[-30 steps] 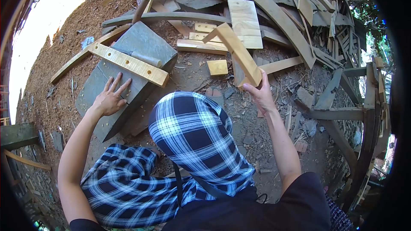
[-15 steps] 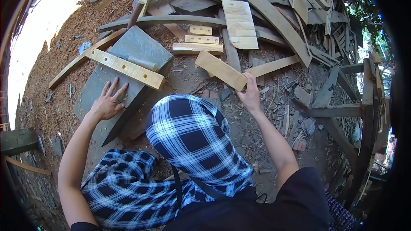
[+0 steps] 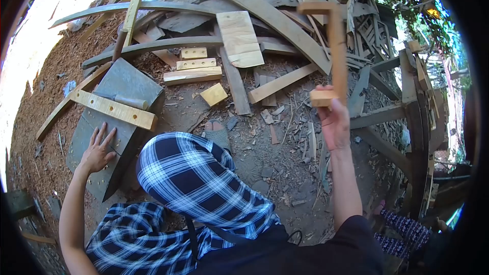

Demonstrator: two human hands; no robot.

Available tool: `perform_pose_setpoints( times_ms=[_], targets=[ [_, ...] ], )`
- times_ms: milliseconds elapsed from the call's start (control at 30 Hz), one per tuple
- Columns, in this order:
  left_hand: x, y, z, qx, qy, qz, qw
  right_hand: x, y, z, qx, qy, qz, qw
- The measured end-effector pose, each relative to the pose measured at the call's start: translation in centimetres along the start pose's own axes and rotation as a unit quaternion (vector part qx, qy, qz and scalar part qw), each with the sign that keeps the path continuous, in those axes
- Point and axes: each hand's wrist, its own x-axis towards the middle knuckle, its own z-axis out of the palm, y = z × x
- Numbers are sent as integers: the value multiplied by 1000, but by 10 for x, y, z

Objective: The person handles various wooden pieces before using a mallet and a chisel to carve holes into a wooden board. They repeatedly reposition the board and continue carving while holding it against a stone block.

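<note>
Head view: the right hand (image 3: 334,125) grips a three-sided wooden bracket (image 3: 338,53) near its lower end, raised on the person's right, in front of the heaped timber. The thumb presses on the near side of the bracket's lower arm, and the other fingers are curled in behind it, partly hidden by the wood, so I cannot tell how tightly each one closes. The bracket's long side stands nearly upright in view, with a short arm jutting leftward at top and bottom; its upper part is slightly blurred.

The left hand (image 3: 97,154) lies palm down on a dark grey wooden block (image 3: 130,79), its fingers fanned well apart and pinching nothing. The fingertips point toward a drilled wooden bar (image 3: 114,109) and stop just short of it. That bar lies across the block, with a tool with a round pale handle (image 3: 133,103) beside its far edge.

On the ground beyond, between the two hands, sit a small squarish wood block (image 3: 214,94), a plain wooden bar (image 3: 192,75) and two short drilled blocks (image 3: 196,64). A pale board (image 3: 240,39) leans toward the curved timbers (image 3: 254,7). Plaid cloth (image 3: 198,168) covers the person's knee, with a sandalled foot (image 3: 217,135) just past it.
</note>
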Motion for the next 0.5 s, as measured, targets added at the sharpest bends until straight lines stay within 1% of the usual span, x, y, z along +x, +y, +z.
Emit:
perform_pose_setpoints(
  times_ms=[33,67,133,167,233,267,367,433,500],
  targets=[
    [-1,0,1,0,2,-5,1000,-3,-16,-10,34,42,-41,998],
    [-1,0,2,3,11,-1,1000,-8,-28,-22,32,50,-45,997],
    [-1,-1,3,0,23,7,1000,-19,-46,-40,66,142,-104,982],
    [-2,0,2,-3,31,7,999,-27,-47,-47,65,147,-108,981],
    [-6,8,0,0,41,10,999,-50,-34,-62,58,159,-11,986],
    [-7,7,4,10,53,8,998,-61,-24,-65,54,144,38,987],
    [-14,5,18,26,84,17,996,-90,22,-65,47,154,200,967],
    [-16,9,17,32,111,25,993,-101,46,-54,48,146,282,947],
    [-23,18,8,15,51,18,998,-110,64,-49,43,143,332,932]
  ],
)
